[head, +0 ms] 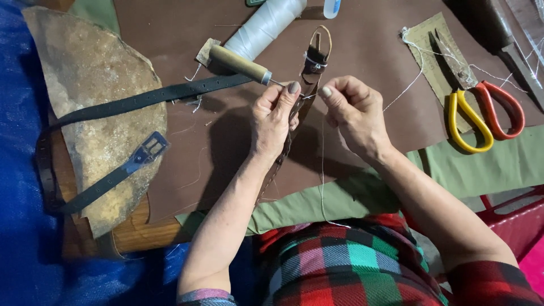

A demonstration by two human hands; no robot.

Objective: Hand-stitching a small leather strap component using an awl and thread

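My left hand [275, 119] grips a brown leather belt [310, 68] and a wooden-handled awl [241, 64], whose metal tip pokes out by my thumb. The belt runs from its loop end at the top down under my left wrist toward my lap. My right hand [351, 110] pinches a thin white thread [323, 170] close to the belt; the thread hangs down to my lap and another strand runs off to the upper right.
A dark belt with a buckle [141, 153] lies across a round stone slab [90, 73] at left. A white thread spool [263, 22] stands at top. Two scissors, yellow-handled [467, 122] and red-handled [501, 107], rest at right on brown leather sheet [368, 34].
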